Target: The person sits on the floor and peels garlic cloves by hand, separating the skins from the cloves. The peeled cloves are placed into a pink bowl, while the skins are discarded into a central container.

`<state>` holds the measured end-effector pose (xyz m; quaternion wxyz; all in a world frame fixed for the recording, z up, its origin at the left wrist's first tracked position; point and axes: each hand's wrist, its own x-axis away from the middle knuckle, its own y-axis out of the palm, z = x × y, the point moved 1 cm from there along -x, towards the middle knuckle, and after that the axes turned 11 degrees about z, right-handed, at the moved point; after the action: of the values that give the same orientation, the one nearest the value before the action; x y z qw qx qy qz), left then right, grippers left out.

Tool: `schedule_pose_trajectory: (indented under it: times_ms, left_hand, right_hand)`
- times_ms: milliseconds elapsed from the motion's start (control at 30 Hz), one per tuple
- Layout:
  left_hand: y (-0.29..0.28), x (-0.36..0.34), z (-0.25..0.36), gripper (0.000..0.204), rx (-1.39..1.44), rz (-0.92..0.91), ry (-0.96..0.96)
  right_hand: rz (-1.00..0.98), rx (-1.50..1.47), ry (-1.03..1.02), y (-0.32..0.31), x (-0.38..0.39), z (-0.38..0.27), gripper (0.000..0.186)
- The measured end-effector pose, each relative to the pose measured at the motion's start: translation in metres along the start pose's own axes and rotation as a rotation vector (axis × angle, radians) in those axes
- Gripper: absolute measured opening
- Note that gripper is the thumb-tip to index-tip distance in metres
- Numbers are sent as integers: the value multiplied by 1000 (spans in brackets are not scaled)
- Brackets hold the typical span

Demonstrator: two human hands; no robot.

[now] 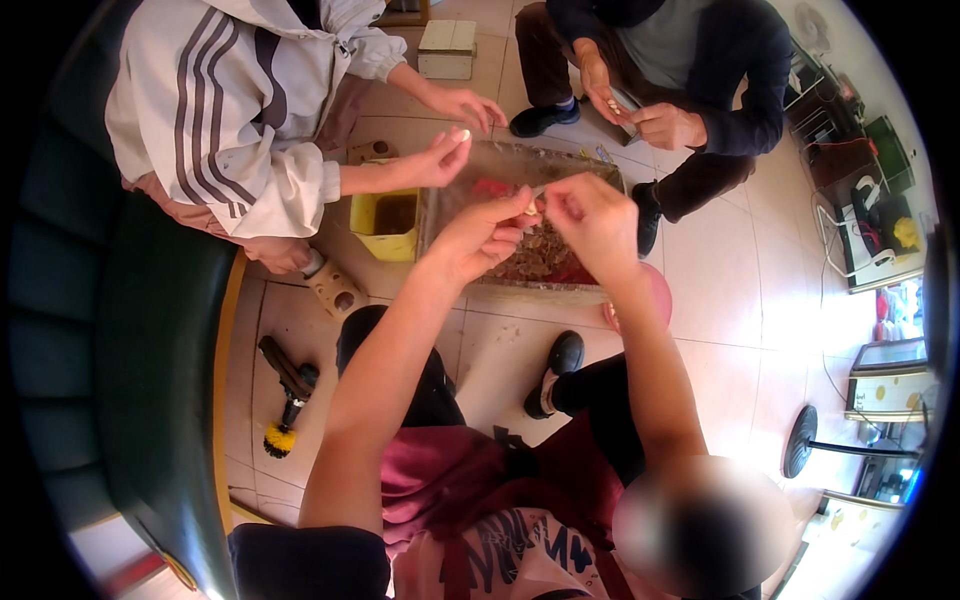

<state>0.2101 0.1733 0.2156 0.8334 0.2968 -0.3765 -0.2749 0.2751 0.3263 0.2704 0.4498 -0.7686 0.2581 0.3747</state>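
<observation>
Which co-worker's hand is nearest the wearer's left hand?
The white-jacketed person at upper left: their lower hand is closest to the wearer's left hand. The dark-jacketed person, upper right, has both hands farther off.

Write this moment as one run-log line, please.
left hand: pinching small pale piece; right hand: fingers curled close beside it; below: brown scraps in container; left of container: yellow bin

A dark sofa (160,330) stands left on the pale tiled floor (720,310).
</observation>
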Motion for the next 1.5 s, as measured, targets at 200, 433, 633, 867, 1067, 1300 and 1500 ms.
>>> schedule_pose_trajectory:
  times_ms: [200, 433, 633, 867, 1067, 1300, 1500]
  left_hand:
    - [9, 9, 5, 36, -139, 16, 191]
    - [11, 8, 2, 32, -260, 130, 297]
    - [8, 5, -1, 31, -289, 146, 332]
    - [10, 9, -1, 31, -287, 148, 355]
    - [9, 9, 0, 31, -267, 78, 285]
    - [11, 10, 0, 30, -256, 57, 314]
    - [19, 6, -8, 25, -426, 212, 430]
  right_hand:
    - [-116, -37, 423, -11, 1, 25, 21]
    - [-313, -217, 395, -8, -1, 8, 11]
    - [-282, -233, 345, -9, 0, 6, 11]
    - [-240, -263, 367, -7, 1, 2, 12]
    - [-163, -166, 346, -5, 3, 1, 8]
    - [-90, -74, 434, -12, 0, 23, 17]
    - [-196, -236, 424, -7, 3, 11, 14]
